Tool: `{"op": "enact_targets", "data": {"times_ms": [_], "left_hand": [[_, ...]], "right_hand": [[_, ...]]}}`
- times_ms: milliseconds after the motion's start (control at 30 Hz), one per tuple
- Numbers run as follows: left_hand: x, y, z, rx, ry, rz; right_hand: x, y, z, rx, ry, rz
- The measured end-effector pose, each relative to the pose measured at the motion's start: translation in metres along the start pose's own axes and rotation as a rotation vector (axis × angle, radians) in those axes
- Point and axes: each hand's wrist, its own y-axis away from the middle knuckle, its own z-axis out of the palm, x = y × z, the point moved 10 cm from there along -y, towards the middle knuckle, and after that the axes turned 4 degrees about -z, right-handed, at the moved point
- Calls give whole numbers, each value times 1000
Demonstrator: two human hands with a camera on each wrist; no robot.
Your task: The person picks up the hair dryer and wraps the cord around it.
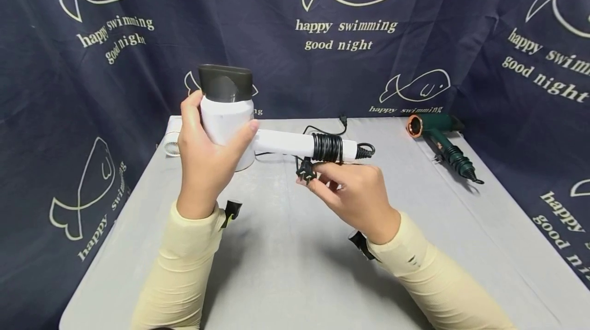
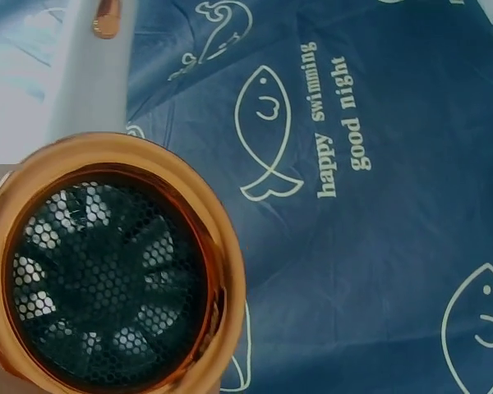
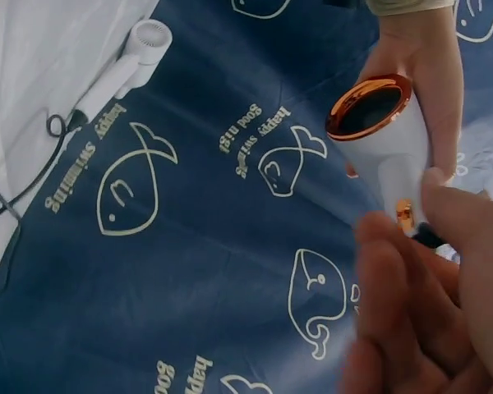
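Two hands are working above the table (image 1: 286,248): the left hand (image 1: 203,150) is curling round the barrel of the held dryer (image 1: 228,122); the right hand (image 1: 357,189) is pinching the plug (image 1: 306,170) just below the wound cord (image 1: 327,147). Good handling is probably depending on a steady left grip, light tension at the plug, and turns lying snug without kinking. Counting left to right, one white dryer (image 1: 172,144) is lying far left, one is hanging in hand, one green dryer (image 1: 442,124) is resting at right.

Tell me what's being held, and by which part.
The white hair dryer, by its barrel in the left hand. The right hand is at the black plug; whether it pinches that is unclear.
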Motion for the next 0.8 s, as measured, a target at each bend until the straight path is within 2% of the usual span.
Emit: {"op": "enact_targets", "data": {"times_ms": [200,300,400,500,633,800], "left_hand": [[-4,-2,2,-16,-106,5],[-5,-2,4,-40,-140,-6],[-5,-2,6,-71,-165,-4],[-5,-1,10,-113,-201,7],[-4,1,15,-164,-247,23],[-3,2,17,-183,-261,44]], "right_hand": [[0,1,-14,120,133,11],[-2,-1,-20,181,151,-1],[-6,-5,-23,219,132,-49],[-9,-10,-19,176,81,-126],[-12,-12,-6,33,-2,-222],[-10,-3,12,-128,-60,-236]]}}
